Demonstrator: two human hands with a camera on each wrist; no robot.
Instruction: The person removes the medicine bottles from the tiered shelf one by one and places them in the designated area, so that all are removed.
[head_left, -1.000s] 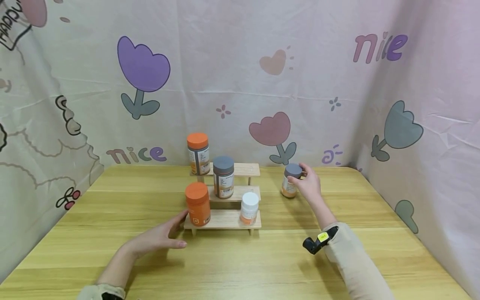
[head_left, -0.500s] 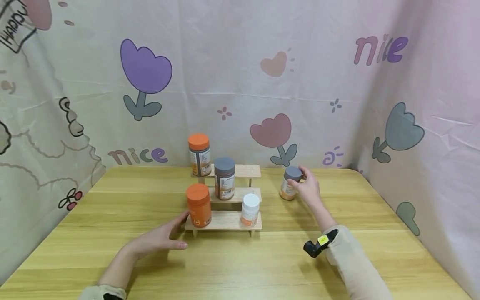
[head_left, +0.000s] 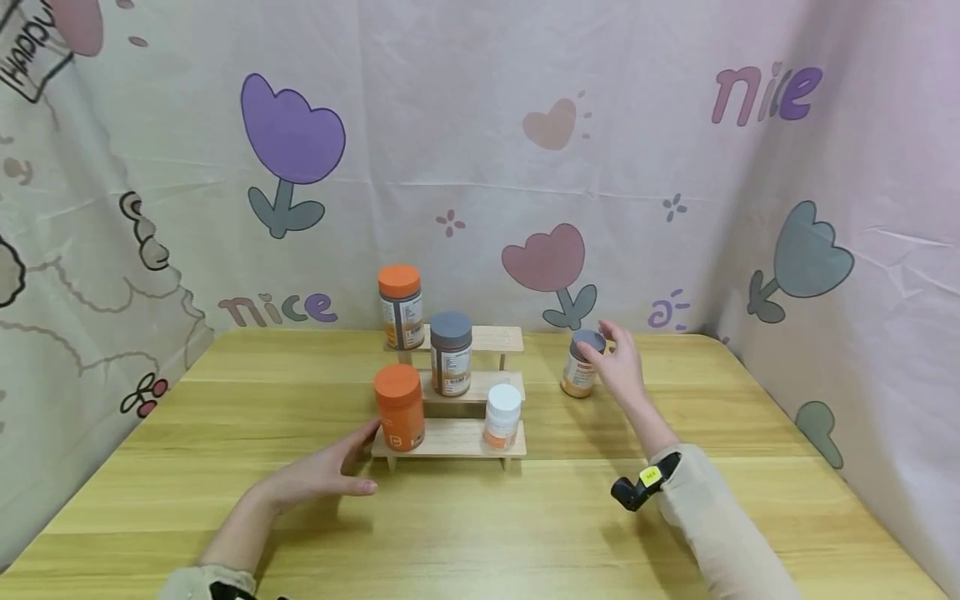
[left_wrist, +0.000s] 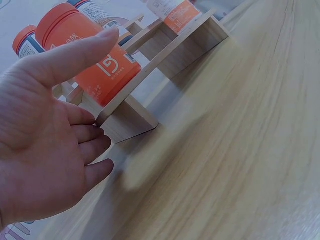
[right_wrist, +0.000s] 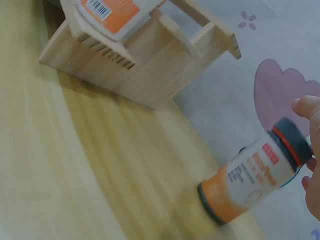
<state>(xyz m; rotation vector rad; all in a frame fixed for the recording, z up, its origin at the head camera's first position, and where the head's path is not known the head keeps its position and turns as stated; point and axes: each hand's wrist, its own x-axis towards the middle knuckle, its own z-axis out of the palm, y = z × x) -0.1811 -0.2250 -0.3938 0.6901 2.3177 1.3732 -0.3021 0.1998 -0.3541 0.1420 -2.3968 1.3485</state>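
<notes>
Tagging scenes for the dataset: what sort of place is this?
Probably an indoor staged tabletop setup: printed backdrop behind a wood-grain table, jars on a stepped wooden stand.

A wooden table [head_left: 480, 533] carries a three-step wooden stand [head_left: 452, 435], between the left hand [head_left: 318, 482] and right hand [head_left: 621, 368], and, seemingly upright beside the right hand's fingers, a grey-lidded jar [head_left: 578, 377].

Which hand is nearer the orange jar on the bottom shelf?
Left: the left hand is just left of the orange jar; the right hand is well to its right, at a gray-capped bottle.
</notes>
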